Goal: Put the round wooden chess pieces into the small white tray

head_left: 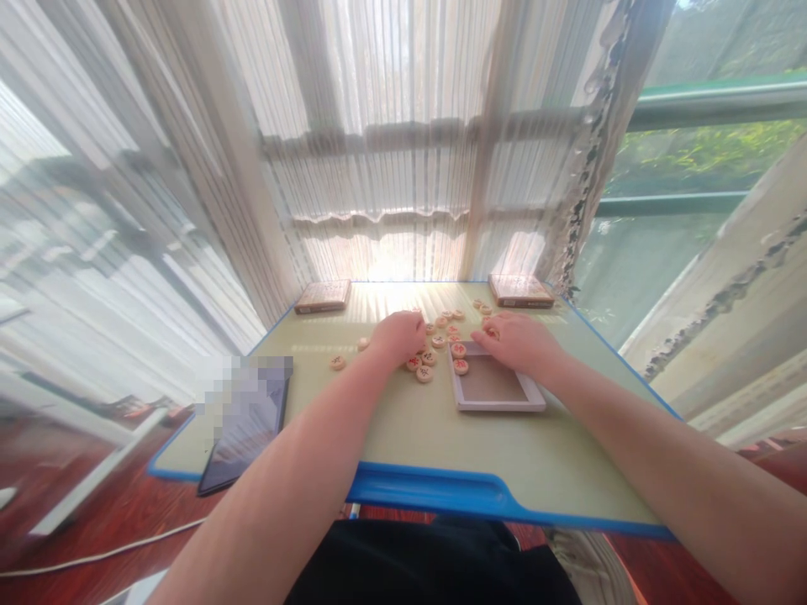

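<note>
Round wooden Chinese chess pieces [424,374] with red or dark characters lie scattered over the middle of the table. My left hand [398,338] is curled down among them, its fingers closed; what they hold, if anything, is hidden. Over the far right corner of a shallow box tray [501,404], my right hand [522,340] has its fingers bent round a Chinese chess piece, which shows partly by the thumb. Two red-marked pieces [460,367] rest at the tray's left side, one at its far left corner. The tray's brown bottom shows otherwise.
A pale table [403,428] with a blue edge and a front groove [435,490] bears everything. Flat boxes stand at the back left [324,296] and back right [521,290]. A dark tablet [249,445], partly blurred out, lies at the left edge. Sheer curtains [391,168] hang behind.
</note>
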Tool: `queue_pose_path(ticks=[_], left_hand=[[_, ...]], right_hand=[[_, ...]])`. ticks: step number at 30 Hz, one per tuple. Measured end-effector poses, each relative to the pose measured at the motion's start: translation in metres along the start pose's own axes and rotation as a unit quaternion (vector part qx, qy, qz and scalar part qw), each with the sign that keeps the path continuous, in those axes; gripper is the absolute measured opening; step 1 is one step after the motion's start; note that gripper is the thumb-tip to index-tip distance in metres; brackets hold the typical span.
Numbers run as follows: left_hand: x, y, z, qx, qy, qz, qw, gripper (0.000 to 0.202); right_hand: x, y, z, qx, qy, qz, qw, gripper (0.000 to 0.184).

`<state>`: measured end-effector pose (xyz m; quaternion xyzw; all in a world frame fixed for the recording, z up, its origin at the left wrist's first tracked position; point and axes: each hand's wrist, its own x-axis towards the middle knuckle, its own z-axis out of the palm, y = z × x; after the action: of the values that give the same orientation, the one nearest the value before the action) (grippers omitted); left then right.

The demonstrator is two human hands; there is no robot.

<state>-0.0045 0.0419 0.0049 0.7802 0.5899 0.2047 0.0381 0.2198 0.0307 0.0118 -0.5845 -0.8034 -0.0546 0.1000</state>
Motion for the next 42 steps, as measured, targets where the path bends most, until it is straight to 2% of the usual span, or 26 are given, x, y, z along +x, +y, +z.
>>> queue_pose_path(ticks=[6, 11, 15, 21, 28, 32, 37, 42], left_hand=[[0.0, 0.001, -0.003, 0.059, -0.012, -0.065, 0.996, 0.031], [-0.001, 0.002, -0.006, 0.032, -0.009, -0.099, 0.994, 0.041], [-0.002, 0.004, -0.008, 0.035, -0.012, -0.097, 0.995, 0.04], [-0.002, 0.004, -0.01, 0.094, -0.052, -0.146, 0.983, 0.03], [-0.001, 0.003, -0.009, 0.11, -0.02, -0.108, 0.988, 0.03], [-0.002, 0.004, -0.007, 0.116, -0.036, -0.093, 0.988, 0.033], [-0.003, 0.004, -0.005, 0.051, -0.027, -0.096, 0.994, 0.041], [0.003, -0.008, 0.001, -0.108, 0.005, -0.152, 0.982, 0.04]], right_hand=[[0.0, -0.001, -0.001, 0.0, -0.01, 0.007, 1.0, 0.049], [0.0, -0.001, -0.001, -0.002, -0.024, 0.013, 1.0, 0.051], [0.0, -0.002, -0.003, -0.002, -0.029, 0.016, 0.999, 0.051], [-0.001, -0.002, -0.004, 0.001, -0.033, 0.021, 0.999, 0.051], [0.0, -0.001, -0.002, 0.002, -0.026, 0.016, 1.0, 0.05], [0.0, -0.001, -0.002, 0.002, -0.022, 0.012, 1.0, 0.049], [0.0, 0.0, -0.001, 0.004, -0.022, 0.011, 1.0, 0.049], [0.0, 0.001, -0.001, 0.01, -0.023, 0.009, 1.0, 0.048]])
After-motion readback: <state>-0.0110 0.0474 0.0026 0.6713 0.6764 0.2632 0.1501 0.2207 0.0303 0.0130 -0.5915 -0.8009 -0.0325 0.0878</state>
